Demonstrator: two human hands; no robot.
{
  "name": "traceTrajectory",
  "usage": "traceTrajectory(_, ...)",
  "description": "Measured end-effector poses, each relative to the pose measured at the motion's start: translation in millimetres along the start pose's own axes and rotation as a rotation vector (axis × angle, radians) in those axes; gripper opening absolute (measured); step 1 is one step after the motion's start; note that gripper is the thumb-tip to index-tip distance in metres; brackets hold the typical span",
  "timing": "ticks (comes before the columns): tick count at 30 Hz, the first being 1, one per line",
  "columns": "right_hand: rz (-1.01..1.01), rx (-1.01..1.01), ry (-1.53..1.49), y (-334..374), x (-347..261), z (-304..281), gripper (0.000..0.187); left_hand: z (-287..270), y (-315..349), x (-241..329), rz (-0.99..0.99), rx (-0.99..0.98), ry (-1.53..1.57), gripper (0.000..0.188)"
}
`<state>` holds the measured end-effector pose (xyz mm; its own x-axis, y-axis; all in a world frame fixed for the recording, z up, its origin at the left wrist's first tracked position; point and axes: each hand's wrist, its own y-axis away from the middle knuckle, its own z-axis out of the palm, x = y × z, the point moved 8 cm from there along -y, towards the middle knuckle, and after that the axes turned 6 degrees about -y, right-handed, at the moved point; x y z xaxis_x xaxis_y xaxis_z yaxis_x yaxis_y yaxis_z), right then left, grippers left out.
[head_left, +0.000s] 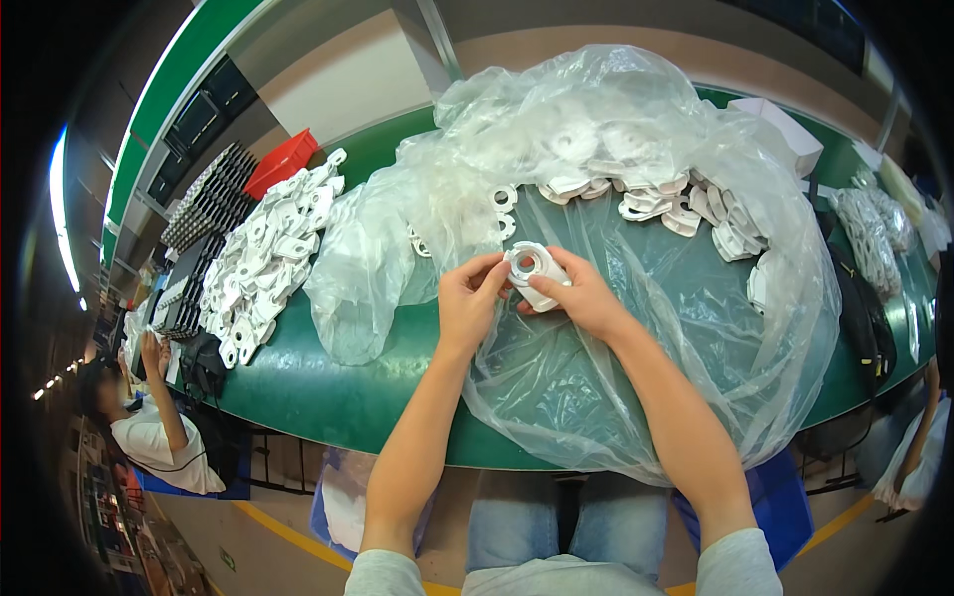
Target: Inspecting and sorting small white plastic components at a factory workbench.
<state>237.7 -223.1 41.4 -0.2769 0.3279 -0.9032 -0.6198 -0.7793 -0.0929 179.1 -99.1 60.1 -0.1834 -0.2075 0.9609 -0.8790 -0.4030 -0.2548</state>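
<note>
l hand (469, 298) pinched on left edge of white part (550, 268), r hand (593, 298) clamped on right side, thumb atop; hands close tog. over clear bag (586, 119), w/ pile (273, 253) far left.

On my feed the worktop (397, 397) is evenly bright, with pale glare near its front left edge and glints across the clear plastic sheet (755, 387). Beyond its left end I see a strip light (61, 219) blown out against dim surroundings. The fisheye bows its long edges and blackens the corners, while the central white part (550, 269) reads fairly crisp.
</note>
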Motion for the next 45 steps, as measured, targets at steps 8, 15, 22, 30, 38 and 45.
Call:
traceTrajectory(8,0.015,0.017,0.096,-1.4,2.6,-0.6,0.029,-0.4,-1.0,-3.3,-0.004,-0.010,-0.050,0.019)
traceTrajectory(15,0.000,0.033,0.200,-2.6,11.2,-10.1,0.026,8.5,2.7,-1.8,-0.039,-0.044,-0.056,0.016)
traceTrajectory(22,0.091,0.104,0.094,6.4,0.5,5.3,0.028,1.9,2.7,0.7,0.007,-0.021,-0.023,0.015)
traceTrajectory(30,-0.085,0.086,0.376,4.9,-5.1,6.0,0.028,-1.9,4.1,37.7,0.225,0.006,-0.145,0.018)
traceTrajectory(38,-0.103,0.067,0.451,5.5,-7.3,9.9,0.029,1.3,6.2,34.6,0.211,-0.156,-0.293,0.018)
traceTrajectory(45,-0.055,0.079,0.322,5.8,-3.2,8.6,0.032,1.7,6.6,33.7,0.211,-0.161,-0.266,0.017)
